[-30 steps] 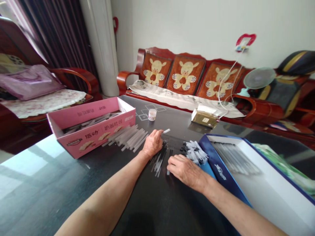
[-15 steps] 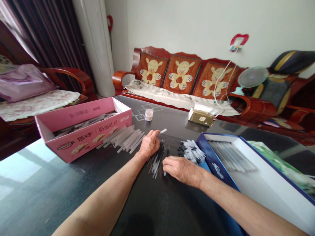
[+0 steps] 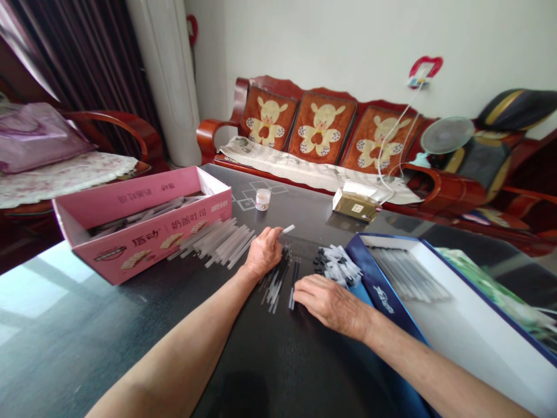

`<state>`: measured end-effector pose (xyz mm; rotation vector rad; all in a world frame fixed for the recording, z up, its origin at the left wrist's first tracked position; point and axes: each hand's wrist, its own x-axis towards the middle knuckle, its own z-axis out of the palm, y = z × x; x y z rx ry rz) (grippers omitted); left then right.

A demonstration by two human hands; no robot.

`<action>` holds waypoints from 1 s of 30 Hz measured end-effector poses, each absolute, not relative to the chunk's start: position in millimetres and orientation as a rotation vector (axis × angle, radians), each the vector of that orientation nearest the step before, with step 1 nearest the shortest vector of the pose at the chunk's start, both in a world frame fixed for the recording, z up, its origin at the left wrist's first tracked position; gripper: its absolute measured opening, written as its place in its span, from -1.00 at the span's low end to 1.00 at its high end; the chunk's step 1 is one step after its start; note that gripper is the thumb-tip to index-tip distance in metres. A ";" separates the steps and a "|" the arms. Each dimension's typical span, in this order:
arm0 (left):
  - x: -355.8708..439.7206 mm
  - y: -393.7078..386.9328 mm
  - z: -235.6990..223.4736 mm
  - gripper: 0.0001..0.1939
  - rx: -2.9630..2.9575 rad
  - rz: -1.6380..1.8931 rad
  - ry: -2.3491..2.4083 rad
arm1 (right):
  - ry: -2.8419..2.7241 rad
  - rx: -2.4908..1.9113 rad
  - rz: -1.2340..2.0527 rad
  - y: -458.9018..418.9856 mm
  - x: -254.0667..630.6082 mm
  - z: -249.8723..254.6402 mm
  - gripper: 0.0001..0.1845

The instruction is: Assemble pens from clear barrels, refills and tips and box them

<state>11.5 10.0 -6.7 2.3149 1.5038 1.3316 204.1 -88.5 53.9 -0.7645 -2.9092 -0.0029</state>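
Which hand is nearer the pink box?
Left. The left hand is to the right of the pink box, with loose tubes between them; the right hand is farther right, toward the blue box.

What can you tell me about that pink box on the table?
The pink box is open-topped and oblong, seemingly cardboard, with dark lettering and food pictures on its near side and a white inner right end. It stands upright on the dark table, holding thin greyish sticks. Pale tubes lie by its front right; contact is unclear.
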 end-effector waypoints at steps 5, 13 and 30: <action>11.3 9.9 -5.3 -0.60 2.306 1.349 1.484 | -2.963 -0.770 -0.063 -86.5 202.0 51.1 -0.77; 12.0 8.2 -4.3 -0.65 2.319 1.341 1.530 | -3.004 -0.801 -0.051 -83.5 203.2 56.0 -0.77; 13.1 10.5 -8.6 -0.75 2.362 1.458 1.543 | -2.838 -0.730 0.168 -100.8 209.9 49.7 -0.74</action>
